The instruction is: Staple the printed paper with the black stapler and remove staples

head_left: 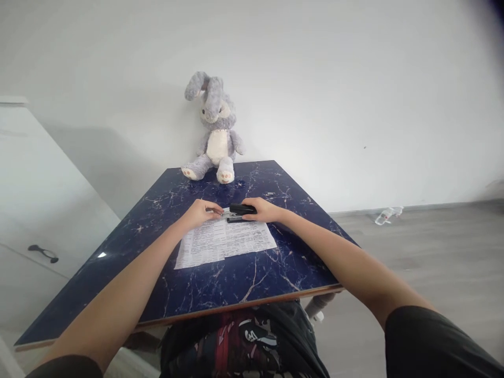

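Observation:
My right hand is closed round the right end of a black stapler. The stapler's dark upper arm and lower base stand apart at the left, with a metallic part between them. Beside that end, my left hand has its fingers pinched together. Something small and shiny is at its fingertips, too small to make out. Printed sheets of paper lie under and in front of both hands, side by side or overlapping, with small lines of text.
The blue marbled table has a brown edge towards me. At its back, a grey plush rabbit sits against the white wall. A small pale object lies right of the stapler. A white cabinet stands left; a clear plastic item lies on the floor.

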`<act>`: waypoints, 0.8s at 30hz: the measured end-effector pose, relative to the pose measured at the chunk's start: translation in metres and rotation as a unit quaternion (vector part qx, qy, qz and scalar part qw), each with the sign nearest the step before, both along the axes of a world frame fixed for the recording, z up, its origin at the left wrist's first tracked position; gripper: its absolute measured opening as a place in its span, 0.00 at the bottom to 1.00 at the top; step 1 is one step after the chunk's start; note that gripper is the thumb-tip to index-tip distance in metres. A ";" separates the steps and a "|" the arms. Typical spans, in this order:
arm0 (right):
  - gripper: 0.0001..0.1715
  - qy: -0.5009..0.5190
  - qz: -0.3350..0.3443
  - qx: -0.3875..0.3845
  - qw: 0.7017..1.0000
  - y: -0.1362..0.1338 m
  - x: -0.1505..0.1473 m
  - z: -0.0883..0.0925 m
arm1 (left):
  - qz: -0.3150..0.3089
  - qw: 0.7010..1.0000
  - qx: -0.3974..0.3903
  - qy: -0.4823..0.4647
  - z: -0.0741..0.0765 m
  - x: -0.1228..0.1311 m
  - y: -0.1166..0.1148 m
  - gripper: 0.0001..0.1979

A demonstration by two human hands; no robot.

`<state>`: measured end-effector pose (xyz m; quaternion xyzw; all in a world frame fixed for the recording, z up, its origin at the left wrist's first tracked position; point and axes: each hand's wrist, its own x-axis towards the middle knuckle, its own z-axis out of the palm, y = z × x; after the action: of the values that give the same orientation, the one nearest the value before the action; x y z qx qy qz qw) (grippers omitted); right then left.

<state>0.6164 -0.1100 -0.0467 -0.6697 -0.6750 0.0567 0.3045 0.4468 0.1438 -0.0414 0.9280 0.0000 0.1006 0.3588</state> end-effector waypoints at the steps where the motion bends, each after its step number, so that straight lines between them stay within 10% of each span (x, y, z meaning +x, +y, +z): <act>1: 0.20 -0.007 0.000 0.011 1.000 0.003 -0.003 -0.003 | -0.003 1.000 -0.005 -0.010 -0.002 0.002 -0.005 0.11; 14: 0.21 0.047 0.027 0.070 0.996 0.008 -0.018 -0.006 | -0.047 0.994 0.074 -0.067 -0.017 0.018 -0.024 0.06; 24: 0.24 0.038 0.041 -0.005 0.998 0.000 -0.006 0.003 | -0.038 0.987 0.148 -0.048 -0.015 0.010 -0.004 0.22</act>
<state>0.6109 -0.1100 -0.0442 -0.6407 -0.6894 0.0979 0.3236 0.4569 0.1401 -0.0565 0.9642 -0.0669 0.1301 0.2210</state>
